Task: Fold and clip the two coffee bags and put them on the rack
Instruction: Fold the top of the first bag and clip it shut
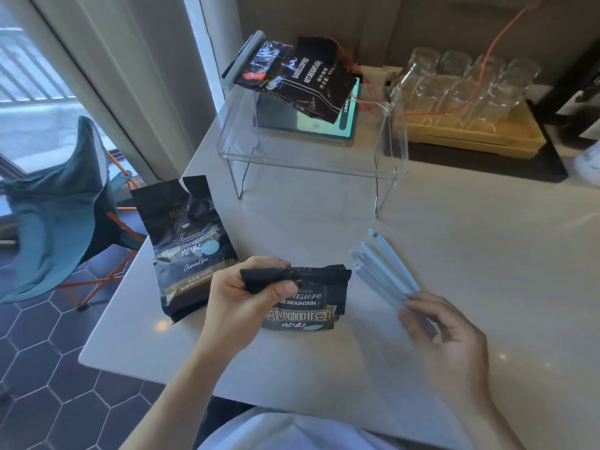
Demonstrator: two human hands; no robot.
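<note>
A black coffee bag (305,311) lies on the white table (324,228) in front of me, its top folded over. My left hand (240,297) pinches that folded top. To its left a second black coffee bag (186,251) lies unfolded, its top open. Several pale blue sealing clips (381,271) lie in a loose bundle to the right. My right hand (444,332) rests its fingertips on the near ends of the clips. A clear acrylic rack (311,157) stands further back, with a clipped black coffee bag (295,76) lying on top of it.
A tablet (324,125) sits under the rack. A yellow tray of clear glasses (470,89) stands at the back right, with an orange cable over it. A teal folding chair (61,216) stands left of the table. The table's left edge runs close to the unfolded bag.
</note>
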